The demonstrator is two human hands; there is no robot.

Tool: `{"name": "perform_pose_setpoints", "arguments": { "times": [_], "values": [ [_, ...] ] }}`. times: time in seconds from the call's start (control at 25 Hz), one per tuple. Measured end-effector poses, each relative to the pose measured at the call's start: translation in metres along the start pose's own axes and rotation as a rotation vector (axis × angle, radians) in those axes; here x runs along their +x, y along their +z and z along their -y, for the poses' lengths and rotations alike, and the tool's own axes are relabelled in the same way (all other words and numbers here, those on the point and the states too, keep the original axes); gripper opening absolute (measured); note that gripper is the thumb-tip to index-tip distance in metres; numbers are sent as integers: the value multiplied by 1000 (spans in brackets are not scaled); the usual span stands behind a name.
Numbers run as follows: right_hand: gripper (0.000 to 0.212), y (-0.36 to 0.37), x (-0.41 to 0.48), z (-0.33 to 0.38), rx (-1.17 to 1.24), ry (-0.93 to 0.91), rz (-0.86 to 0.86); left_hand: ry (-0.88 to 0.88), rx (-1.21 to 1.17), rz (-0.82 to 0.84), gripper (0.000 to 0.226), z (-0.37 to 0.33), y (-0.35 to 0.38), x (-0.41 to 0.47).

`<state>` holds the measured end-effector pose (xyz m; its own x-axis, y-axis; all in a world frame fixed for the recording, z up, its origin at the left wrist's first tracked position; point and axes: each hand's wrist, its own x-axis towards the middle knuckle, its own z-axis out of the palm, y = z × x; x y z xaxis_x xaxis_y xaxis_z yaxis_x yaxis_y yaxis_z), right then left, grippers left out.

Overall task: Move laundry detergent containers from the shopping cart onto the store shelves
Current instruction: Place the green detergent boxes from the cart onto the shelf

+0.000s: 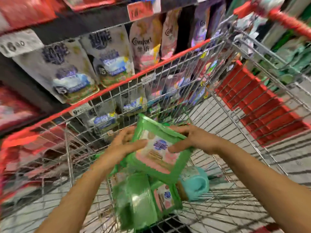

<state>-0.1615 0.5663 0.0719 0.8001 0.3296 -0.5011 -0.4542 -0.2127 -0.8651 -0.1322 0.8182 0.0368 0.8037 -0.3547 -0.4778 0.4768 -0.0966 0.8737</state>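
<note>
A green detergent box (pixel 158 148) with a pink and white label is lifted above the wire shopping cart (pixel 170 68). My left hand (pixel 124 143) grips its left side and my right hand (pixel 190 140) grips its right edge, thumbs on the label. Below it in the cart lie two more green boxes (pixel 134 199) (pixel 165 197) and a teal container (pixel 195 184) on its side. The store shelves (pixel 80 22) stand beyond the cart at the left and top. The picture is blurred by motion.
White detergent pouches (pixel 67 71) and pink Comfort pouches (pixel 144 46) fill the shelf behind the cart's red-trimmed rim. Price tags (pixel 15 44) hang on the shelf edge. The cart's red child seat flap (pixel 257 105) is at the right. Green products (pixel 292 52) stand at the far right.
</note>
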Motion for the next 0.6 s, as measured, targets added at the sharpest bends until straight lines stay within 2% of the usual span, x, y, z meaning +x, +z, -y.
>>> {"name": "perform_pose_setpoints", "arguments": {
  "times": [0.08,0.16,0.2,0.28,0.36,0.44,0.52,0.6],
  "values": [
    [59,6,-1,13,-127,-17,35,-46,22,88,54,-2,3,-15],
    [64,12,1,22,-208,-44,1,6,-27,23,49,2,2,-29],
    [67,16,2,25,-258,-69,-74,39,-82,-21,51,5,1,-35],
    [75,33,4,20,-294,-162,-340,56,-227,-120,60,12,-2,-46],
    [79,63,2,3,54,-242,-563,65,-336,-199,70,16,-6,-58],
    [68,99,-4,-8,395,-260,-524,102,-400,-249,75,16,-11,-73],
    [53,131,-8,-13,422,-287,-412,140,-433,-291,73,13,-15,-90],
    [41,154,-12,-6,368,-352,-456,182,-425,-326,67,13,-20,-111]
  ]
}}
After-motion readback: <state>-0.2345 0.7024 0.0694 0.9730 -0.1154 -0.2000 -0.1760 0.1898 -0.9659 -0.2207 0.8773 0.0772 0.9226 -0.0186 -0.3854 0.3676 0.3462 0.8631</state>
